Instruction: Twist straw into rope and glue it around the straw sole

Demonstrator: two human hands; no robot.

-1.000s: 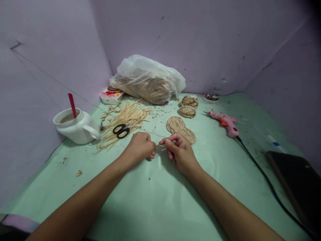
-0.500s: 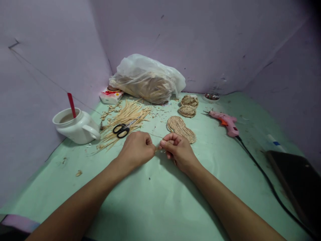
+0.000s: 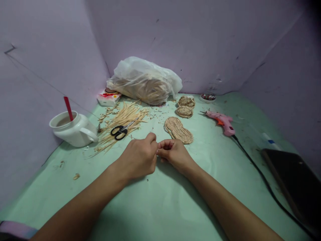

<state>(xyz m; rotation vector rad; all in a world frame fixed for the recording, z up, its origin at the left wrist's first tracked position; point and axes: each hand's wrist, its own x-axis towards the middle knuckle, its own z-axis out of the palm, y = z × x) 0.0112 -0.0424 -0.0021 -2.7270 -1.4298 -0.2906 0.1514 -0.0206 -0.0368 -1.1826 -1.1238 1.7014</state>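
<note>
Left hand [image 3: 140, 156]: curled narrow, holding I cannot tell.
Right hand [image 3: 177, 154]: pinched, likewise.
Woven piece [image 3: 178, 130]: just beyond.

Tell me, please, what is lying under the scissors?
Pale strips lie under the black-handled scissors, spread on the green table. What the scissors directly cover cannot be seen.
</note>
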